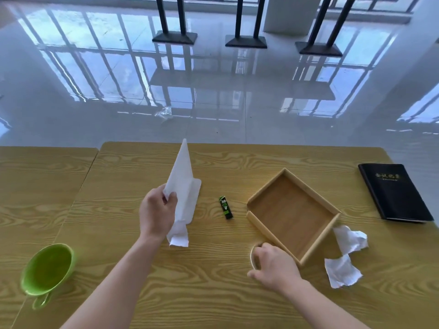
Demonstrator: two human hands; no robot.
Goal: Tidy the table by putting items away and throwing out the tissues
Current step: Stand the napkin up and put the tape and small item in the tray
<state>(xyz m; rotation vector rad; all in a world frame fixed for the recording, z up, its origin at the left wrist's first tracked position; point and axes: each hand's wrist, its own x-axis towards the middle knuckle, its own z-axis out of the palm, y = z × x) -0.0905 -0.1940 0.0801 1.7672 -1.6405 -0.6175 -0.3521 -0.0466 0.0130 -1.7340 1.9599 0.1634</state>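
My left hand (158,213) holds a long white tissue (184,186) lifted off the wooden table (142,269), its tip pointing away from me. My right hand (276,264) is closed over a small round item with a white rim (253,254), mostly hidden, right beside the near-left corner of an empty wooden tray (257,222). A small green and black tube (226,207) lies between the tissue and the tray. A crumpled white tissue (346,255) lies at the tray's near-right side.
A green cup (47,269) sits tilted near the table's front left. A black book (394,193) lies at the far right edge. A second table (35,186) adjoins on the left. Beyond is glossy floor with a plastic scrap (164,112) and black table bases (245,41).
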